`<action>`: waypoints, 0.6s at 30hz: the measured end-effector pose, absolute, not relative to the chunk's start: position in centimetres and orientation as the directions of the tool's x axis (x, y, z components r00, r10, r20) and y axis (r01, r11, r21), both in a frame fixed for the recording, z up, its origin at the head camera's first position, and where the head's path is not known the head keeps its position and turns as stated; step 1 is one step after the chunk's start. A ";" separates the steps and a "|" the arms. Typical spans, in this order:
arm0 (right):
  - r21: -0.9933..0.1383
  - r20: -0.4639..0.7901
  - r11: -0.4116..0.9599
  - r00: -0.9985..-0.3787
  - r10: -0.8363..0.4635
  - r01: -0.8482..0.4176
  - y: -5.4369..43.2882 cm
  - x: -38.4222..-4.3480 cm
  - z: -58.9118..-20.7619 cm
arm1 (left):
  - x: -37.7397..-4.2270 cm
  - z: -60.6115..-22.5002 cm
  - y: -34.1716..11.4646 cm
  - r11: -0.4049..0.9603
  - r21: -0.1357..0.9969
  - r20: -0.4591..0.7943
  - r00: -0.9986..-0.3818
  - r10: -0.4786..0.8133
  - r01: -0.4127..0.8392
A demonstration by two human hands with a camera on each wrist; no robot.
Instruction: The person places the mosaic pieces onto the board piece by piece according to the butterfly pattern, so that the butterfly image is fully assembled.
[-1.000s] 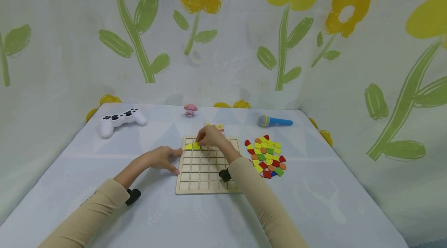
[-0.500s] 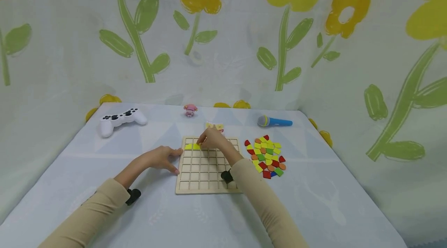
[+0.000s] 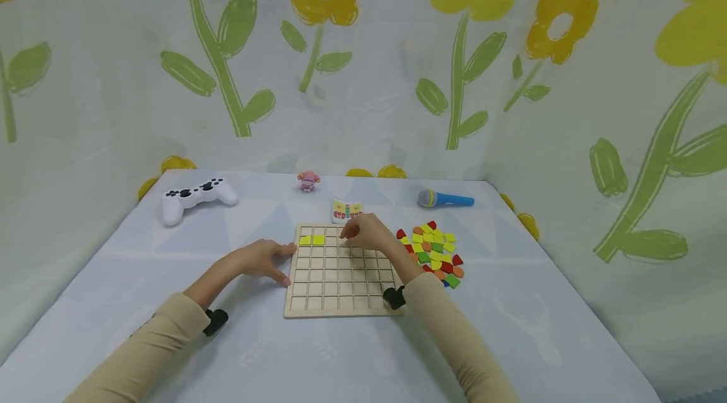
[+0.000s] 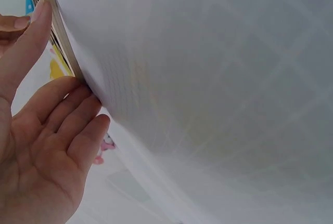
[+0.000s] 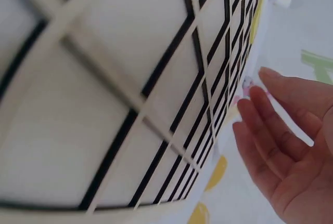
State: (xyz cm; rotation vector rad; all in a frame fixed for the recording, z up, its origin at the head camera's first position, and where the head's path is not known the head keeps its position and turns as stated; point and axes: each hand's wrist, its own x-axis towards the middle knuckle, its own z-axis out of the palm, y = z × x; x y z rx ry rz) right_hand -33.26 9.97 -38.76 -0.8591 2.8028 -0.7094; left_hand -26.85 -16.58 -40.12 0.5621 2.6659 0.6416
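Observation:
A wooden grid board (image 3: 331,275) lies on the table, with two yellow tiles (image 3: 319,240) side by side near its upper left corner. My left hand (image 3: 262,259) touches the board's left edge, thumb and fingers spread along it; the left wrist view has the thumb (image 4: 39,31) and fingertips against that edge. Over the upper middle of the grid hovers my right hand (image 3: 369,231), fingers loosely bent. In the right wrist view, nothing shows between its thumb and fingers (image 5: 270,130). A small printed picture card (image 3: 348,210) lies just beyond the board.
Right of the board is a pile of red, yellow, green, orange and blue tiles (image 3: 437,248), partly behind my right forearm. Farther back are a white game controller (image 3: 199,198), a pink figurine (image 3: 308,181) and a toy microphone (image 3: 445,198). A flowered curtain (image 3: 375,87) surrounds the table.
My right hand has let go of the second yellow tile and moved right, uncovering that tile and the picture card. The left hand stays at the board's edge.

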 end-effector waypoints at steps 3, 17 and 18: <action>-0.470 0.030 0.737 -0.844 -0.536 -0.485 11.3 -32.9 -38.7 | -26.7 -40.0 -16.6 0.823 0.490 -0.231 -0.867 0.442 0.289; -0.452 -0.015 0.805 -0.898 -0.439 -0.385 19.1 -33.5 -38.3 | -27.1 -40.1 -16.4 0.838 0.465 -0.245 -0.868 0.431 0.285; -0.447 -0.028 0.813 -0.902 -0.431 -0.374 19.5 -33.6 -38.3 | -27.1 -40.1 -16.4 0.840 0.464 -0.249 -0.869 0.428 0.280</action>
